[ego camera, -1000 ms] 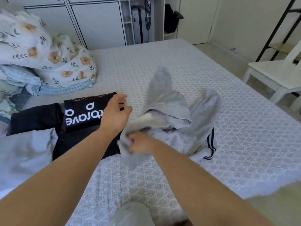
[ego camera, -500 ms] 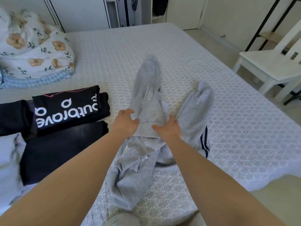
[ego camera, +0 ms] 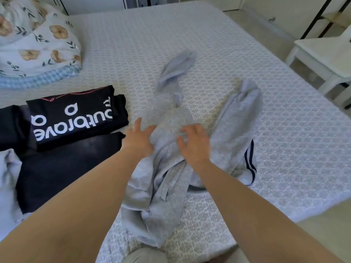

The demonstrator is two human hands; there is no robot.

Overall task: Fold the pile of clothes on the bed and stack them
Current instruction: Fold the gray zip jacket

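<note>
- While both hands press on it, the grey hoodie (ego camera: 167, 168) lies rumpled near the bed's (ego camera: 284, 130) near edge, about midway along it, its zip running down the front and its lower part bunched toward the edge.
- One sleeve points toward the far end of the bed; a second grey part lies to the right, beside a piece with dark stripes (ego camera: 249, 164).
- Left hand (ego camera: 137, 138): fingers spread and fairly straight, resting flat on the hoodie's left side; the grip is released, nothing pinched.
- Right hand (ego camera: 193, 142): fingers spread and slightly bent, pressing the cloth by the zip; whether any cloth is caught under them cannot be told.
- Count at the bed's left side: two folded black garments, one with white lettering (ego camera: 74, 118) and one plain (ego camera: 62, 168) nearer the near edge, touching each other.
- One pale cloth (ego camera: 8, 179) sits at the left edge, partly out of view.
- One flowered pillow (ego camera: 36, 40) lies at the far left corner.
- One white chair (ego camera: 322, 54) stands off the right side.
</note>
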